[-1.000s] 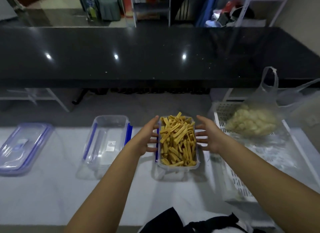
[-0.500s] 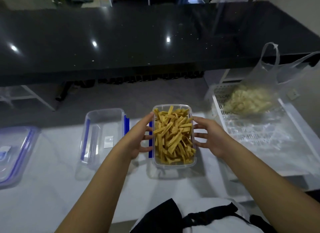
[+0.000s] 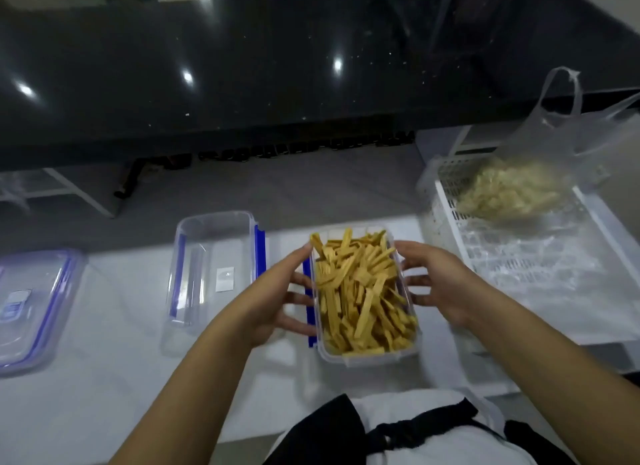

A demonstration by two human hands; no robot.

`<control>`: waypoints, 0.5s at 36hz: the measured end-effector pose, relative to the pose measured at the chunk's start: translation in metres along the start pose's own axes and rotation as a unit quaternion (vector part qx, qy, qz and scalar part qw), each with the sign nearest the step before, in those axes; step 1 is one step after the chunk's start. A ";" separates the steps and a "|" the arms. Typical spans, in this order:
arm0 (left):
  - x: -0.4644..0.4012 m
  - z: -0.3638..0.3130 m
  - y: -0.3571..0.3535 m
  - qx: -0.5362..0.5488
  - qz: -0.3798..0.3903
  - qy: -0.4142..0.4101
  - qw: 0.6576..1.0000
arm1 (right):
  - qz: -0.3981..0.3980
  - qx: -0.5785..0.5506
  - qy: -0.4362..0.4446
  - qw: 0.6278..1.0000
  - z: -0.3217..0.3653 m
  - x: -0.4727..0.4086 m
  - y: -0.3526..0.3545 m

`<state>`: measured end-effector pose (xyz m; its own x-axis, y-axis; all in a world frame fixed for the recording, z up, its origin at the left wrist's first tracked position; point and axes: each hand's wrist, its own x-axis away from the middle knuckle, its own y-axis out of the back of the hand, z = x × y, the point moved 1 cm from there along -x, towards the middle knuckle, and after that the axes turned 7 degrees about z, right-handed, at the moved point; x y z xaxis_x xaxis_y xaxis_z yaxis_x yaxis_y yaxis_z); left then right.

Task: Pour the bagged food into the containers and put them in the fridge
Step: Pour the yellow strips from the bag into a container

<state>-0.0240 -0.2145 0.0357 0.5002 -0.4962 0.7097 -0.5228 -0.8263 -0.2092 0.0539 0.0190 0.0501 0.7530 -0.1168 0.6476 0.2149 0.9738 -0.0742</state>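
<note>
Two bare hands flank a clear rectangular container [image 3: 363, 355] heaped with yellow strips of food [image 3: 360, 291]. Left hand [image 3: 273, 298] against its left long side, fingers spread and bent toward the wall, thumb up at the far corner; right hand [image 3: 440, 284] against the right long side, fingers likewise spread and touching the plastic. Whether lifted or resting on the white bench [image 3: 104, 378], cannot tell. Blue clip [image 3: 309, 308] visible along the container's left edge, behind the left fingers. Nearest the camera, a white garment with black straps [image 3: 408, 430].

Just left of the filled container, a second clear container [image 3: 214, 267], empty, with blue clips and a small white label inside, print too small to read. Further left, at the bench edge of the view, a clear lid [image 3: 31, 308] rimmed in blue, lying flat, bearing a small blue-and-white sticker, unreadable.

To the right, a white perforated tray [image 3: 519, 267] with crumpled clear film over it; on its far end, a thin translucent plastic bag [image 3: 540, 173] with loop handles standing up, holding pale, lumpy food, blurred.

Beyond the bench, grey floor and pale table legs, then a long glossy black counter [image 3: 277, 66] speckled and reflecting ceiling lights.
</note>
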 end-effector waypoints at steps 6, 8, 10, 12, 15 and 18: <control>0.002 -0.008 -0.005 -0.052 -0.024 -0.023 0.998 | -0.017 0.013 0.022 1.000 0.008 0.000 -0.010; 0.008 0.005 -0.004 -0.028 -0.002 -0.004 1.000 | -0.015 0.011 0.013 1.000 0.000 0.009 -0.002; 0.006 0.005 -0.004 -0.016 0.006 0.001 1.000 | -0.014 0.020 -0.002 1.000 0.001 0.007 -0.001; 0.001 -0.007 -0.006 -0.022 -0.010 -0.007 1.000 | -0.008 0.029 0.000 1.000 0.007 0.003 -0.007; -0.002 -0.014 -0.010 -0.062 -0.031 -0.016 0.997 | -0.009 0.051 0.014 0.999 0.009 -0.004 -0.012; 0.003 -0.001 -0.005 -0.056 -0.022 0.001 0.998 | -0.007 0.037 0.009 0.999 -0.001 0.002 -0.003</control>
<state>-0.0202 -0.2116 0.0398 0.5228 -0.4596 0.7180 -0.5742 -0.8124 -0.1019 0.0552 0.0154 0.0515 0.7612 -0.1324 0.6349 0.1783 0.9839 -0.0086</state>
